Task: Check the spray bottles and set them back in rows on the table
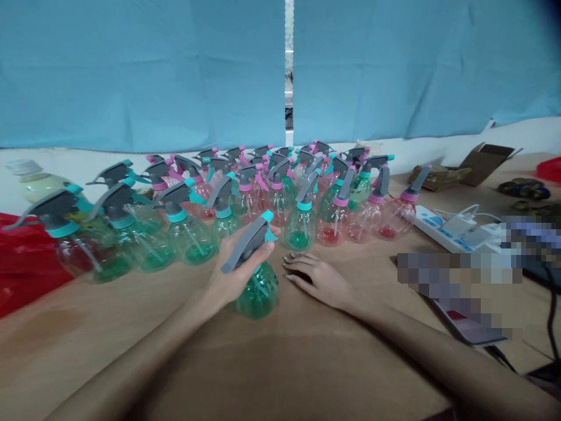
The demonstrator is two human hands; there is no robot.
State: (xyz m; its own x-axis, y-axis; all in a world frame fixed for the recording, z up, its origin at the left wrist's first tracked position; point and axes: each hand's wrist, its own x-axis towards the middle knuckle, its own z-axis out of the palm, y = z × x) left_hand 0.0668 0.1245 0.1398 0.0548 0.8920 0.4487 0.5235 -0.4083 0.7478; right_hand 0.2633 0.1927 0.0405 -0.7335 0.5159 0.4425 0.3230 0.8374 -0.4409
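My left hand (pixel 239 266) is wrapped round the neck of a green spray bottle (pixel 258 295) with a grey and turquoise trigger head, upright at the table's middle. My right hand (pixel 319 278) lies palm down on the wooden table (pixel 280 374), fingers stretched forward and holding nothing. Just beyond its fingertips stands another green spray bottle (pixel 300 228) with a turquoise collar. Beside that one is a pink spray bottle (pixel 333 225) with a pink collar. On the left, a green spray bottle (pixel 195 242) stands in a row with similar ones.
Several more green and pink spray bottles crowd the back. At the left are a red plastic bag (pixel 26 269) and a cream bottle (pixel 41 184). A white power strip (pixel 442 228), a phone (pixel 473 321) with a cable, and an open cardboard box (pixel 486 166) lie at the right.
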